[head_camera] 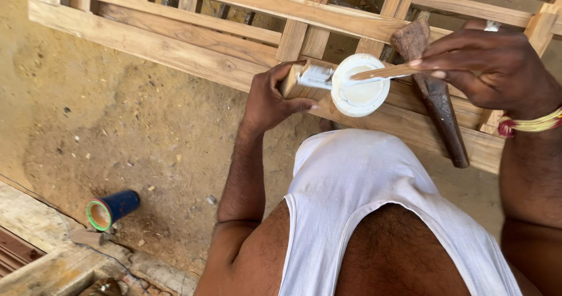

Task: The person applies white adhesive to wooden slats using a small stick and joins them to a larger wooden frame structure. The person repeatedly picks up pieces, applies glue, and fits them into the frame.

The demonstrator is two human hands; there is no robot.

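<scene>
Small rectangular wooden block (pixel 295 79), partly glue-smeared, gripped by left hand (pixel 266 100) beside round white glue tub (pixel 359 85); right hand (pixel 489 65) fingers pinch thin wooden stick (pixel 380 72).

Wooden lattice frame (pixel 175 35) lies flat across the top of the view, long rails crossed by short slats, pale unfinished timber. Hammer (pixel 436 94) rests on the frame's near rail, rusty head up, dark handle angled down to the right. Blue cylindrical container (pixel 112 209) with a green rim lies on its side on the dirt floor (pixel 117 126), open end facing left. Concrete ledge (pixel 41 237) runs along the lower left, small wood scrap (pixel 88 236) on it just beside the container.
</scene>
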